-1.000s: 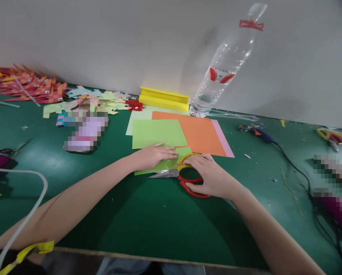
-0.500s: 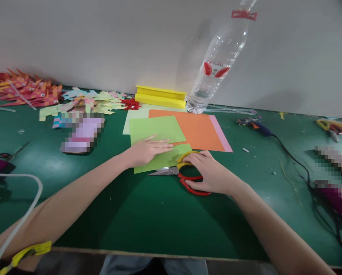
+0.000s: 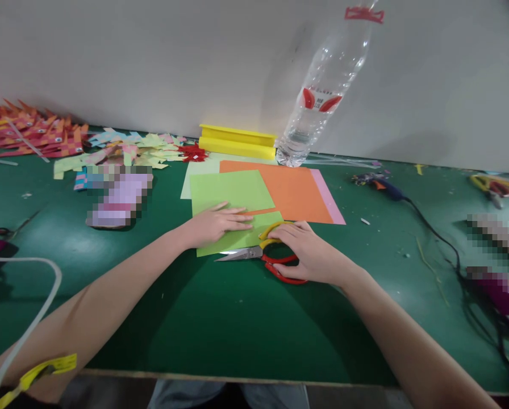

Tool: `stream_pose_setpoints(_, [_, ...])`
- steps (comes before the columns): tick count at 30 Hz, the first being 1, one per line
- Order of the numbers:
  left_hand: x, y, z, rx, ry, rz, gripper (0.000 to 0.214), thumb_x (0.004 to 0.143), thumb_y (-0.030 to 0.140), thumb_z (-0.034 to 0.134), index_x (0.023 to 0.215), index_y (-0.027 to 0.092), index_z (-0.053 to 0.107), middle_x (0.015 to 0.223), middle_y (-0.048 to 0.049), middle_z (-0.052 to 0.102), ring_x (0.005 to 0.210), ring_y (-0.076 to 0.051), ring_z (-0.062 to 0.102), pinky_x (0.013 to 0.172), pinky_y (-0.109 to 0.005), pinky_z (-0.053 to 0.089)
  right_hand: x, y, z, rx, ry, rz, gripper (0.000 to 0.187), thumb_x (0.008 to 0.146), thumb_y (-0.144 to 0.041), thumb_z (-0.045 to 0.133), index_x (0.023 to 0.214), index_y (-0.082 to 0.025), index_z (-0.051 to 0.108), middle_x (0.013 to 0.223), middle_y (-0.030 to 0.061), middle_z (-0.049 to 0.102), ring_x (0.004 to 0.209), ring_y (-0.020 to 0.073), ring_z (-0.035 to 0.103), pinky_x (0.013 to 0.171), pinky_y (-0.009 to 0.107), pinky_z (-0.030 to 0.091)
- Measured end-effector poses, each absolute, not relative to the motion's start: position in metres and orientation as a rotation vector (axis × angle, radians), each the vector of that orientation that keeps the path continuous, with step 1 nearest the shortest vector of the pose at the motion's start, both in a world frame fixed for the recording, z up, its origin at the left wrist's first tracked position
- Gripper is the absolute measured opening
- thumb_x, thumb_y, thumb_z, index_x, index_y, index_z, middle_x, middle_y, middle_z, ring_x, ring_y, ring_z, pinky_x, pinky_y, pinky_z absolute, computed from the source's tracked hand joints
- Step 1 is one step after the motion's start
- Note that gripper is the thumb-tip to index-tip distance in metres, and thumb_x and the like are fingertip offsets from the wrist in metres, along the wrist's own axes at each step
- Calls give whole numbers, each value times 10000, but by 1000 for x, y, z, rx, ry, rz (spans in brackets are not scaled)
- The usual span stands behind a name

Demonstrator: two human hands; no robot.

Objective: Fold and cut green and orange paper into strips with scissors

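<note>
Right fingers (image 3: 285,233), half curled, hold the scissors (image 3: 258,252).

We seem to be in a craft workshop: woven paper figures (image 3: 62,138) and paper cutouts (image 3: 154,150) heap far left on the green worktop (image 3: 237,335), coloured sheets (image 3: 295,193) lie centre, a corded tool (image 3: 389,190) right.

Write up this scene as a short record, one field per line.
Left hand: resting on light-green paper
Right hand: holding metal scissors with red and yellow handles, blades pointing left
Gap in green paper: opens at right; hand hides whether the parts join
Partly under green paper: orange paper sheet, pink paper strip visible along its right side
Behind: long yellow piece, clear plastic bottle
Far left: pile of red-and-orange pointed pieces
Surface: green tabletop
</note>
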State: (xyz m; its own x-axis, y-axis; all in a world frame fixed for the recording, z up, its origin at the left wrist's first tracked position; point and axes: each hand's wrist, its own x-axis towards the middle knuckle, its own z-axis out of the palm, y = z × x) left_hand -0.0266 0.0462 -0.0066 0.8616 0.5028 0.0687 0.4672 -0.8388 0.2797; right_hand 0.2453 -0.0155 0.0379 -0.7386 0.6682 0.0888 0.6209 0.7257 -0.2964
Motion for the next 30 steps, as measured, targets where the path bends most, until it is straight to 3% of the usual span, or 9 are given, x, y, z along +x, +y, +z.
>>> stream_pose_setpoints(18, [-24, 45, -2, 2750, 752, 196, 642, 867, -43, 287, 1377, 322, 424, 1485, 67, 351, 1420, -143, 204, 1156, -470, 102, 226, -22, 35, -1018, -2733, 377, 378, 835, -390, 539, 1146, -176, 537, 1122, 117, 648, 1049, 271, 587, 914, 429, 391])
stream_pose_setpoints(30, [-26, 46, -6, 2759, 753, 204, 673, 843, -50, 308, 1380, 343, 409, 1493, 85, 335, 1422, -133, 193, 1159, -450, 98, 217, -23, 30, -961, -2750, 391, 401, 810, -377, 564, 1160, -181, 555, 1122, 114, 645, 1031, 269, 588, 918, 435, 424])
